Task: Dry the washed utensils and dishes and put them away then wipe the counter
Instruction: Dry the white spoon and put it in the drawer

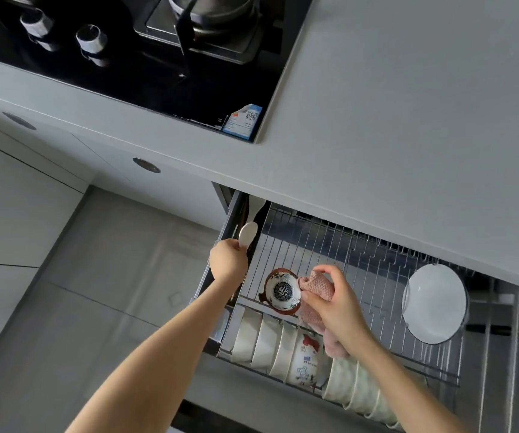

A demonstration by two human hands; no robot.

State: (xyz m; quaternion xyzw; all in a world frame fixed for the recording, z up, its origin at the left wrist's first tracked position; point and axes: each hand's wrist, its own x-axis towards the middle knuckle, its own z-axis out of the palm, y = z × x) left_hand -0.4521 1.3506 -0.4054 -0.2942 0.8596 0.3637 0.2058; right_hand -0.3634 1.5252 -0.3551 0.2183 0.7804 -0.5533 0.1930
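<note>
While my left hand point(228, 259) pinches one white rounded spoon point(248, 234) at the left edge of the pulled-out wire dish drawer point(314, 242), my right hand point(336, 303) clutches one pink waffle-weave cloth point(319, 287) just beside one blue-and-white patterned bowl point(283, 292). One round white plate point(434, 303) stands near the right edge.

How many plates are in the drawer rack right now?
1. A white plate stands on edge at the right end of the wire rack. Others may be hidden further back under the counter.
</note>
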